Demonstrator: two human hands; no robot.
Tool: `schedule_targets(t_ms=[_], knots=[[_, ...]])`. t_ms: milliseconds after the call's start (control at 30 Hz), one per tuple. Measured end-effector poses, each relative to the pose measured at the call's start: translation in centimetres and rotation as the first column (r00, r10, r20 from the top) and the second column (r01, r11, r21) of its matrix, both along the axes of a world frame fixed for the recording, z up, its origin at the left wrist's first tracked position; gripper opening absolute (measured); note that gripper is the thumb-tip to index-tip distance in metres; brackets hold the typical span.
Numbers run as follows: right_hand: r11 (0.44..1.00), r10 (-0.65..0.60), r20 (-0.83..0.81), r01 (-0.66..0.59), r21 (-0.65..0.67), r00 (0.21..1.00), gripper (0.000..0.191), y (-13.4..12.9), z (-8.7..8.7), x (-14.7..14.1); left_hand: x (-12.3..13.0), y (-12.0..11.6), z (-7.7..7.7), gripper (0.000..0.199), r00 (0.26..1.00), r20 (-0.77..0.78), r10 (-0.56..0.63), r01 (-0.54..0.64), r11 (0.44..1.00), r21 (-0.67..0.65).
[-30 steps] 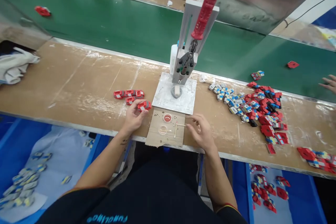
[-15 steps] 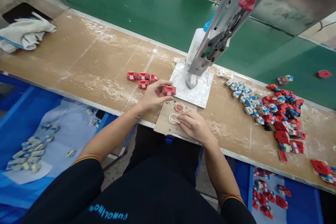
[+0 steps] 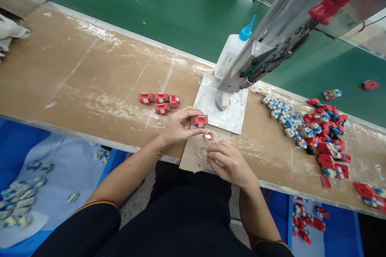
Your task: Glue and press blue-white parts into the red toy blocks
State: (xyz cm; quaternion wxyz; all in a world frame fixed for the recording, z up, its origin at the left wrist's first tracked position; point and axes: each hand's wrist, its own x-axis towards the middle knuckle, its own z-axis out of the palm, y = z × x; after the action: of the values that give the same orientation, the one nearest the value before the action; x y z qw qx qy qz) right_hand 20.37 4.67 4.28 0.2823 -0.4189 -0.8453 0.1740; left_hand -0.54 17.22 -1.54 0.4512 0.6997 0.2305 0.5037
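Observation:
My left hand point(image 3: 181, 127) holds a red and grey toy car part point(image 3: 199, 121) between thumb and fingers, just off the front edge of a white plate point(image 3: 238, 118). My right hand point(image 3: 227, 162) is pinched at a clear round dish point(image 3: 202, 151); whatever its fingertips hold is too small to make out. Behind that dish lies a second round dish with red contents point(image 3: 210, 136). Both dishes rest on a piece of cardboard point(image 3: 188, 154). Several similar red parts point(image 3: 162, 98) sit together left of my left hand.
A metal press with a red handle point(image 3: 337, 0) leans over the plate, beside a white bottle with a blue tip point(image 3: 227, 54). Piled red and grey-blue parts point(image 3: 327, 128) cover the table's right. Blue bins point(image 3: 111, 164) flank my body. A green surface point(image 3: 150, 12) lies beyond.
The view has shifted closer to the table. Both hands keep nearly the same places over the cardboard, the left one still holding the red part.

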Motion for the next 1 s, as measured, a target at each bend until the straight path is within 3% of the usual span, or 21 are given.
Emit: schedule_targets(t_ms=[100, 200, 300, 433, 567, 633, 767, 1000], knots=[[1.000, 0.012, 0.060, -0.011, -0.011, 0.998, 0.017, 0.5, 0.0, -0.5, -0.4, -0.2, 0.3, 0.038, 0.999, -0.031, 0.031, -0.032, 0.999, -0.035], [1.000, -0.006, 0.016, 0.006, 0.000, 1.000, 0.016, 0.7, -0.5, -0.7, -0.8, -0.6, 0.4, 0.042, 0.998, -0.022, 0.053, -0.055, 0.996, -0.073], [0.999, -0.040, -0.041, 0.041, 0.026, 0.998, 0.018, 0.6, -0.7, -0.7, -1.0, -1.1, 0.5, 0.040, 0.998, -0.036, 0.048, -0.049, 0.998, -0.031], [0.995, -0.085, -0.178, 0.095, 0.043, 0.980, 0.020, 0.4, 0.5, -0.5, -1.1, -1.4, 0.9, 0.037, 0.996, -0.078, 0.035, -0.032, 0.999, 0.044], [0.937, -0.254, -0.538, 0.343, 0.070, 0.804, 0.017, 1.6, 1.5, -0.4, -1.0, -1.5, 0.9, 0.037, 0.998, -0.064, 0.009, -0.004, 0.997, 0.075], [0.916, -0.284, -0.630, 0.398, 0.044, 0.723, 0.009, 2.6, 1.3, -0.9, -0.9, -1.6, 0.9, 0.037, 0.999, -0.042, -0.005, 0.009, 0.995, 0.095], [0.931, -0.298, -0.658, 0.363, -0.040, 0.692, 0.013, 4.1, 0.0, -2.0, -0.8, -1.8, 0.9, 0.035, 0.998, -0.064, -0.011, 0.017, 0.995, 0.100], [0.959, -0.259, -0.727, 0.261, -0.114, 0.636, 0.009, 3.8, -1.1, -2.2, -0.6, -1.8, 1.0, 0.035, 1.000, -0.029, 0.004, 0.002, 0.985, 0.174]])
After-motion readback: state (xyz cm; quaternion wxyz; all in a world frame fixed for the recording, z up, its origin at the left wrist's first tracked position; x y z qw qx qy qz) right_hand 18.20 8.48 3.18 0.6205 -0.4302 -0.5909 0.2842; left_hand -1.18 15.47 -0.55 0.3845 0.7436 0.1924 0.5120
